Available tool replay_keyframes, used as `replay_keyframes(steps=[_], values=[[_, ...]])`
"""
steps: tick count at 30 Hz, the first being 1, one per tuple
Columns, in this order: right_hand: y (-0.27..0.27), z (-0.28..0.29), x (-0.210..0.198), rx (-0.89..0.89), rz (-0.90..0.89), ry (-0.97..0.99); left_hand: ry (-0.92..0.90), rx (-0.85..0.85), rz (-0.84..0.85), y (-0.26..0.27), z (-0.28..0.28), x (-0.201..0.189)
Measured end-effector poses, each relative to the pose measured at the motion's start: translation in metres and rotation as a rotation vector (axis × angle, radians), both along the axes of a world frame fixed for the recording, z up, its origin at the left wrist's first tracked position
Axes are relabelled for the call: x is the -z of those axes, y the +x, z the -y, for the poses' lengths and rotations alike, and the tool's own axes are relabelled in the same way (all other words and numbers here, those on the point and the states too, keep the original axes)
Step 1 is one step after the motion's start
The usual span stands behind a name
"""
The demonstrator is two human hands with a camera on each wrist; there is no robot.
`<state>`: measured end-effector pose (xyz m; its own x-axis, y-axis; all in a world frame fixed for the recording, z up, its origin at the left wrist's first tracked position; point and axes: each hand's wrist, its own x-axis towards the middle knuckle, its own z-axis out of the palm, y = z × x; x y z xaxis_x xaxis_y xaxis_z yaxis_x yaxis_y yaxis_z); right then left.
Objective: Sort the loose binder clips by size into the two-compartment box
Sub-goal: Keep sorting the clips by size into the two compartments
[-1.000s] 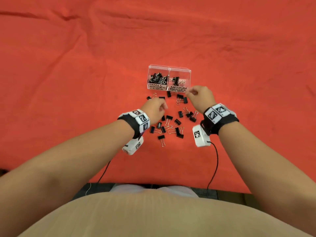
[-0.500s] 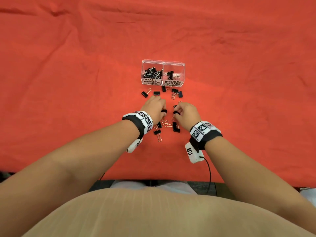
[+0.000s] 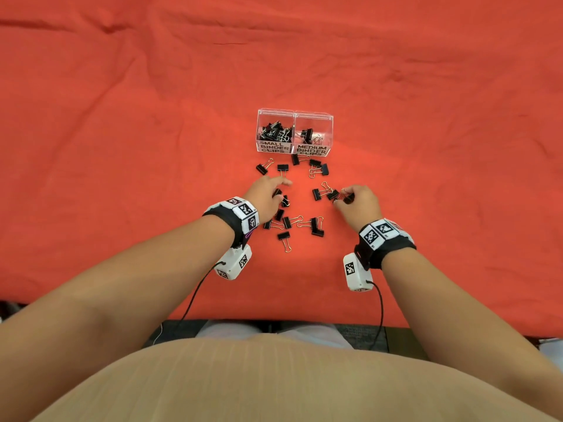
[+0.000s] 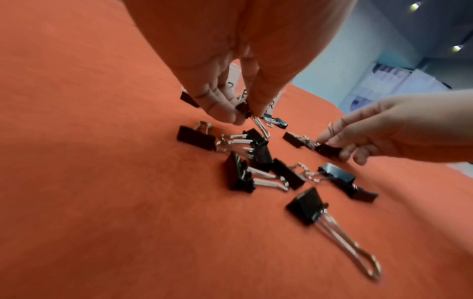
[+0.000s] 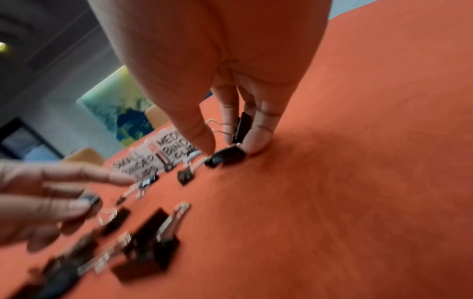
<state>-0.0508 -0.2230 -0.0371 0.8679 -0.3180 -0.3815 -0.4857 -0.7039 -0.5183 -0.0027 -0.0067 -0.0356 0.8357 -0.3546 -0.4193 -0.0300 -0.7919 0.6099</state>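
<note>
L hand is pinching a small clip, R hand is pinching another clip w/ fingertips on a third, loose clips lying at 6 o'clock of the box.

A wrinkled orange-red cloth is covering the whole work surface, and a dark floor strip is showing below its near edge. In the right wrist view a blurred blue-green picture is hanging on a grey wall behind the table, while ceiling lights are glowing in the left wrist view.
</note>
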Motion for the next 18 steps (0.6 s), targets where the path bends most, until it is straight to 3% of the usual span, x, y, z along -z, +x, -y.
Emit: replay_keyframes(steps=[10,18], values=[[0.0,-0.003,0.0,-0.09,0.08,-0.017,0.164,0.157,0.063,0.0,0.008,0.009],[0.042,-0.003,-0.039,0.109,0.234,0.159,0.265,0.258,0.148,0.003,0.007,0.005]])
